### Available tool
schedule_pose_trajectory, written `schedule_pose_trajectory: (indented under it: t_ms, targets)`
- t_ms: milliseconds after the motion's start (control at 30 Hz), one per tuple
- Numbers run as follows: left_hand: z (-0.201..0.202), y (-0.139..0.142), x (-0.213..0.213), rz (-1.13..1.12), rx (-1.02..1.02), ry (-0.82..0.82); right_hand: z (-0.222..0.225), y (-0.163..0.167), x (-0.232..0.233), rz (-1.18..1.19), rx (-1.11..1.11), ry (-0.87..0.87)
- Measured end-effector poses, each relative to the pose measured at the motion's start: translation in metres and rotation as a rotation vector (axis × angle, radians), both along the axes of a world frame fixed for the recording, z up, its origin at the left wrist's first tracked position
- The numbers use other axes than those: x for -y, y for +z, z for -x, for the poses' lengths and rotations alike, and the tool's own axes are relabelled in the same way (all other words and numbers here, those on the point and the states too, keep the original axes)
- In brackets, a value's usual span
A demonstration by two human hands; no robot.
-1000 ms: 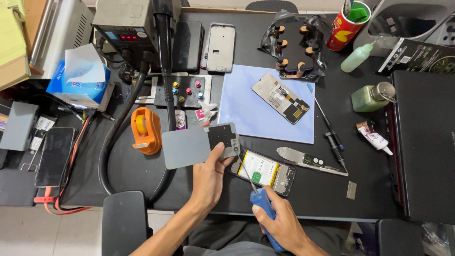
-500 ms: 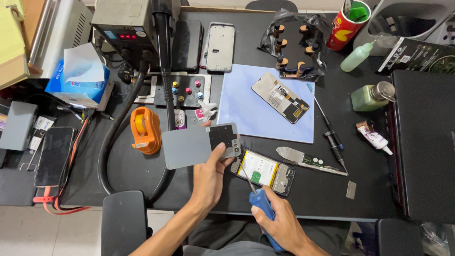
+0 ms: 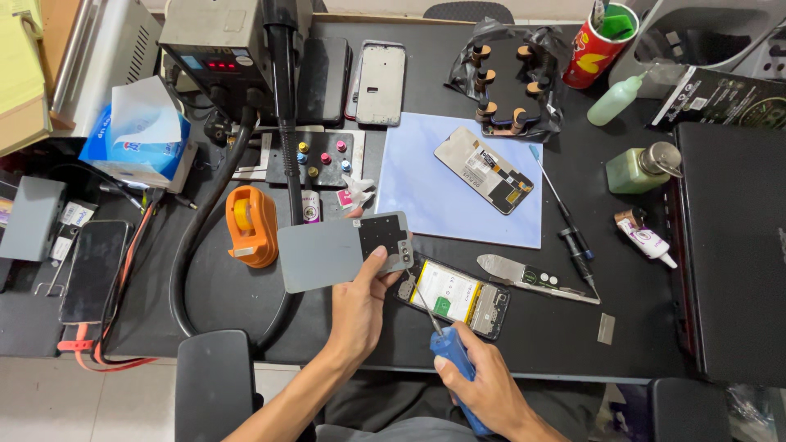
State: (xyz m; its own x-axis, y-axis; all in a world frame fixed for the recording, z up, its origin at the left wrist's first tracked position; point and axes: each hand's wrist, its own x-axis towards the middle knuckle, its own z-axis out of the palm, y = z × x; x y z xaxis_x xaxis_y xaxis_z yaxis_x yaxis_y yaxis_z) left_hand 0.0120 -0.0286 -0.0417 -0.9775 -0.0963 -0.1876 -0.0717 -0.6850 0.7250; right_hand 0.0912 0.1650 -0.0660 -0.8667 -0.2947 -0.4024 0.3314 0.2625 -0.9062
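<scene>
Little has changed: the left hand [image 3: 360, 307] still pinches the grey back cover [image 3: 344, 250] lifted, the right hand [image 3: 483, 381] stays closed around the blue screwdriver [image 3: 454, 360], tip at the open phone [image 3: 454, 296].

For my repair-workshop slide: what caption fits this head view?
Left hand holds a grey phone back cover; right hand works a blue-handled screwdriver at the opened phone.
</scene>
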Motion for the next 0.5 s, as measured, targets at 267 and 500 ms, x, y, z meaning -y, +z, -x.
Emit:
schedule_pose_trajectory:
  t_ms: [267, 500]
  targets:
    - [-0.0006, 0.0023, -0.0012, 0.024, -0.017, -0.026, 0.0012, 0.0025, -0.0004, -0.021, 0.009, 0.021]
    - [-0.0007, 0.0018, -0.0005, 0.03, -0.012, -0.002, 0.0009, 0.0001, -0.0005, -0.019, 0.022, 0.003]
